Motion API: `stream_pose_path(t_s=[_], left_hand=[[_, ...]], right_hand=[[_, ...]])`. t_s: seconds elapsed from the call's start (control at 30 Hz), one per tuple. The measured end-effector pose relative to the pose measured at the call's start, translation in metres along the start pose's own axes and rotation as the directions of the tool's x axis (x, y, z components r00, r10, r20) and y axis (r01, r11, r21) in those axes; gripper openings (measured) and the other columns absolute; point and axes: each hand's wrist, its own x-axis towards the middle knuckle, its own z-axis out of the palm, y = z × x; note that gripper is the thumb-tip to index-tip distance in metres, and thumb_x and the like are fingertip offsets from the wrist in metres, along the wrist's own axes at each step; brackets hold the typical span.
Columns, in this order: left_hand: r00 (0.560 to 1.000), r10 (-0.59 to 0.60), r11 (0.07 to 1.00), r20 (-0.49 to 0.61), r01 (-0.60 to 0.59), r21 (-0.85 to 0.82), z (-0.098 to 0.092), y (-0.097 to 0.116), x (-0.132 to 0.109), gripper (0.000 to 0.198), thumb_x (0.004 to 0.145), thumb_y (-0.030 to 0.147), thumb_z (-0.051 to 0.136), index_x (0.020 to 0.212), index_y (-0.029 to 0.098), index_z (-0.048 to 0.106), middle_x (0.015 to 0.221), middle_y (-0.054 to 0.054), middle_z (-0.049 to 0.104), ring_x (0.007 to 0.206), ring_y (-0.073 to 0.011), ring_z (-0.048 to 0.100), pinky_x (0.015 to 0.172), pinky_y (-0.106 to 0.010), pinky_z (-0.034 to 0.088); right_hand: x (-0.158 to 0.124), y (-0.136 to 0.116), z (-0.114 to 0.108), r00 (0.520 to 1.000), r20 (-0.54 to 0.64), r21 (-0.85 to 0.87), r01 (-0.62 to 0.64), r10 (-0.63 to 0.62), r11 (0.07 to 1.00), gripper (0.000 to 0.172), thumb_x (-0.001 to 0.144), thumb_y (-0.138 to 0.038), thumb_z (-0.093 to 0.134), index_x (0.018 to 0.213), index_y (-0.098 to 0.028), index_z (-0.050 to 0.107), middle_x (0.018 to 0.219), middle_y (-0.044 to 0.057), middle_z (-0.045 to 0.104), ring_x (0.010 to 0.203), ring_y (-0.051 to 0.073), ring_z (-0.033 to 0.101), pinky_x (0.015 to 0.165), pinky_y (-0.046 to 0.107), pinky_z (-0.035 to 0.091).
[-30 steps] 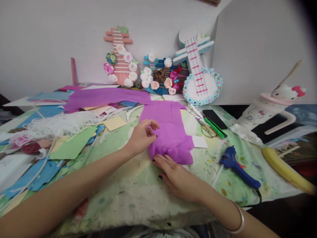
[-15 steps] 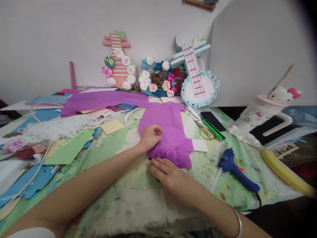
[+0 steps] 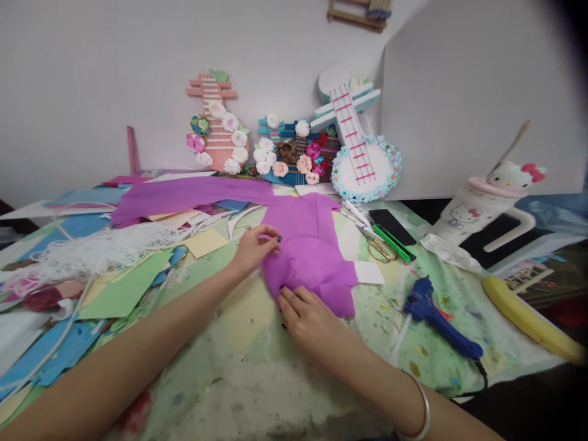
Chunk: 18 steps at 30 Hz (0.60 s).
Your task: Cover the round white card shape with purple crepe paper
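Observation:
A sheet of purple crepe paper (image 3: 312,251) lies on the paint-spattered table cover (image 3: 239,361) in front of me. My left hand (image 3: 254,249) pinches the paper's left edge with thumb and fingers closed. At the paper's near left corner my right hand (image 3: 307,315) presses down, its fingers curled onto the edge. A silver bangle (image 3: 420,416) sits on my right wrist.
Gold-handled scissors (image 3: 380,247), a green cutter (image 3: 390,241) and a black phone (image 3: 391,224) lie right of the paper. A blue glue gun (image 3: 436,318) lies nearer. Paper scraps and white string (image 3: 105,248) crowd the left. Flowered guitar crafts (image 3: 294,144) lean on the wall. A cat mug (image 3: 487,202) and a banana (image 3: 528,318) sit right.
My left hand moved up along the paper's left edge and now pinches it higher. My right hand shifted slightly onto the near corner. The camera tilted down a little.

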Motion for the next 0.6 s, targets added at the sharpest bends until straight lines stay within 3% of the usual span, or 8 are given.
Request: stream_pose_path(t_s=[0.1, 0.17, 0.27, 0.4, 0.5, 0.6], left_hand=[[0.985, 0.003, 0.992, -0.175, 0.019, 0.123, -0.027, -0.014, -0.004, 0.024, 0.065, 0.033, 0.068, 0.076, 0.017, 0.054, 0.076, -0.001, 0.059, 0.065, -0.0137, 0.058, 0.060, -0.026, 0.045], [0.978, -0.034, 0.968, -0.206, 0.084, 0.238, -0.039, -0.022, -0.011, 0.031, 0.058, 0.037, 0.074, 0.069, 0.018, 0.053, 0.068, 0.001, 0.058, 0.058, -0.0135, 0.054, 0.054, -0.025, 0.041], [0.977, -0.206, 0.899, -0.055, 0.211, 0.384, -0.043, -0.027, -0.022, 0.035, 0.061, 0.048, 0.071, 0.067, 0.018, 0.054, 0.056, 0.002, 0.058, 0.045, -0.0124, 0.051, 0.047, -0.024, 0.037], [0.901, -0.374, 0.869, 0.219, 0.258, 0.421, -0.028, -0.017, -0.036, 0.041, 0.065, 0.055, 0.066, 0.050, 0.018, 0.054, 0.041, 0.000, 0.055, 0.037, -0.0132, 0.050, 0.042, -0.024, 0.036], [0.843, -0.408, 0.860, 0.350, 0.226, 0.457, -0.012, -0.007, -0.045, 0.043, 0.066, 0.053, 0.065, 0.045, 0.018, 0.053, 0.041, -0.001, 0.056, 0.035, -0.0130, 0.051, 0.042, -0.024, 0.037], [0.870, -0.357, 0.843, 0.339, 0.143, 0.519, -0.001, -0.001, -0.053, 0.044, 0.070, 0.051, 0.062, 0.043, 0.018, 0.051, 0.035, 0.002, 0.049, 0.034, -0.0114, 0.046, 0.044, -0.024, 0.034]], right_hand=[[0.002, 0.003, 0.002, 0.999, 0.004, -0.029, 0.034, -0.034, 0.999, 0.035, 0.087, -0.015, 0.047, 0.115, 0.002, 0.059, 0.126, 0.022, 0.056, 0.115, 0.029, 0.049, 0.094, 0.040, 0.042], [0.005, 0.005, 0.002, 0.998, 0.026, -0.046, 0.057, -0.056, 0.997, 0.033, 0.085, -0.018, 0.050, 0.109, 0.000, 0.063, 0.123, 0.023, 0.057, 0.120, 0.032, 0.046, 0.095, 0.044, 0.040], [0.010, 0.007, 0.002, 0.997, 0.065, -0.043, 0.051, -0.048, 0.998, 0.028, 0.083, -0.020, 0.054, 0.099, -0.001, 0.068, 0.116, 0.024, 0.061, 0.121, 0.035, 0.045, 0.095, 0.047, 0.039], [0.012, 0.007, 0.005, 0.998, 0.038, 0.018, -0.041, 0.040, 0.999, 0.029, 0.083, -0.017, 0.054, 0.101, 0.000, 0.067, 0.115, 0.026, 0.061, 0.120, 0.035, 0.047, 0.095, 0.046, 0.041], [0.010, 0.008, 0.010, 0.993, 0.006, 0.101, -0.115, 0.115, 0.988, 0.030, 0.083, -0.015, 0.052, 0.105, 0.000, 0.065, 0.115, 0.024, 0.062, 0.123, 0.032, 0.046, 0.098, 0.042, 0.041], [0.009, 0.012, 0.013, 0.972, 0.008, 0.235, -0.229, 0.234, 0.944, 0.029, 0.085, -0.011, 0.047, 0.104, -0.001, 0.065, 0.123, 0.024, 0.058, 0.125, 0.028, 0.046, 0.101, 0.037, 0.041]])
